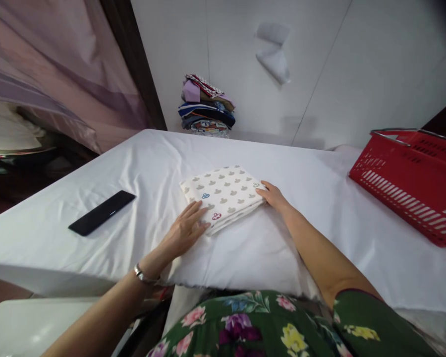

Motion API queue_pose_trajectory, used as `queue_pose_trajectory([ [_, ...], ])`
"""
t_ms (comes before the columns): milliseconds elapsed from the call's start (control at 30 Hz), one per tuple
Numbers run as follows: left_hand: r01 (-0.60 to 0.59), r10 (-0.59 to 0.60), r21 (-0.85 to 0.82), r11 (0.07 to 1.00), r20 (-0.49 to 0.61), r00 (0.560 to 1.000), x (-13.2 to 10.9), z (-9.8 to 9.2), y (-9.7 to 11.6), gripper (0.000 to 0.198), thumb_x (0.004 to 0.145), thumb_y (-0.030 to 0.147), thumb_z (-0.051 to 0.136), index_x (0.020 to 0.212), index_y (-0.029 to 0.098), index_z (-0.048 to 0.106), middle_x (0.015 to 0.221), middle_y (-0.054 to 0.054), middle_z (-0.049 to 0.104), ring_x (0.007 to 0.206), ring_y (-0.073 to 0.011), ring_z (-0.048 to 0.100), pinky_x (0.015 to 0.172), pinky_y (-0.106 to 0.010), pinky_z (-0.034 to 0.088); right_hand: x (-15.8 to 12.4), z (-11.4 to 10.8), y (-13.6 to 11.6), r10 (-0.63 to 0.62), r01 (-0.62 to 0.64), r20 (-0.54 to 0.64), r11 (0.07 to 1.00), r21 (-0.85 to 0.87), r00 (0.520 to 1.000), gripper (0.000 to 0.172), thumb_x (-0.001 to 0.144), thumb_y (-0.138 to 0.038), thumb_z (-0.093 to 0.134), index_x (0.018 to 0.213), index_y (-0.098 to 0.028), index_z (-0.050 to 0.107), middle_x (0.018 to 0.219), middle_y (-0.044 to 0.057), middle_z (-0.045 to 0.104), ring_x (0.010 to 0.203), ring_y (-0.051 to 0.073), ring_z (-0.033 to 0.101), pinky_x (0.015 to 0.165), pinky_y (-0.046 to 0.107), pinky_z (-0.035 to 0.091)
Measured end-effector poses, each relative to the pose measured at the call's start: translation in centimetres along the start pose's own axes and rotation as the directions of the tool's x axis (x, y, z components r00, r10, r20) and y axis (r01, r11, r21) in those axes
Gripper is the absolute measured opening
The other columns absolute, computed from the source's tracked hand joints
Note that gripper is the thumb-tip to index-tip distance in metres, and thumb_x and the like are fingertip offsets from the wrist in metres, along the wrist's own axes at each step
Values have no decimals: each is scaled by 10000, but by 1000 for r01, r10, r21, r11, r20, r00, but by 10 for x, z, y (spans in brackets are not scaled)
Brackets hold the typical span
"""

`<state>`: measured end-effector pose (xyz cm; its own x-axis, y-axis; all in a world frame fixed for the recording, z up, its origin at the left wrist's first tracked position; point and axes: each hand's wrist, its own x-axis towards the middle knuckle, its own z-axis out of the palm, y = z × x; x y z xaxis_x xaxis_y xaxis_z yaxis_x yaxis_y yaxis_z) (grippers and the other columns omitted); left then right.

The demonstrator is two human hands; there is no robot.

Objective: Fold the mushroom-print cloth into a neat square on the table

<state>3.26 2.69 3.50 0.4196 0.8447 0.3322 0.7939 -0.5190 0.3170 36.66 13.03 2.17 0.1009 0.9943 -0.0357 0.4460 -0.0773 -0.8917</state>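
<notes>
A folded white cloth with grey cloud-like shapes and a few coloured outlines lies flat on the white-covered table. My left hand rests at its near left corner, fingers apart on the fabric. At the right corner, my right hand has its thumb on top and its fingers at the edge, gripping the fold. A silver bracelet is on my left wrist.
A black flat object lies on the table at the left. On the right stands a red plastic basket. A stack of folded clothes is beyond the far edge, near the wall. Pink curtains hang at the left.
</notes>
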Motion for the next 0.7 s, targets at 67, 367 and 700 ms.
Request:
queue_pose_trajectory([
  [67,-67,65,45,997,39,997,-6,0,11,564,863,497,483,1337,193,460,1464,-109,370,1374,-291,268,1081,-473,337,0,-1,0,43,-44,17,997,61,999,701,717,-455,650,1338,-180,474,1323,125,528,1133,245,552,944,370,444],
  [367,-68,64,235,970,26,998,-4,9,25,600,814,338,574,1375,220,394,1435,-96,419,1338,-281,339,1083,-511,278,-9,-6,-5,122,-129,71,988,90,990,742,723,-508,648,1380,-251,419,1327,136,490,879,199,608,657,299,529],
  [700,-149,143,296,944,40,989,2,10,43,517,820,153,466,1333,212,440,1393,-93,474,1313,-237,390,1109,-496,221,-6,-8,-9,103,-116,69,968,223,992,735,649,-390,697,1333,-227,484,1198,103,577,698,151,582,569,276,483],
])
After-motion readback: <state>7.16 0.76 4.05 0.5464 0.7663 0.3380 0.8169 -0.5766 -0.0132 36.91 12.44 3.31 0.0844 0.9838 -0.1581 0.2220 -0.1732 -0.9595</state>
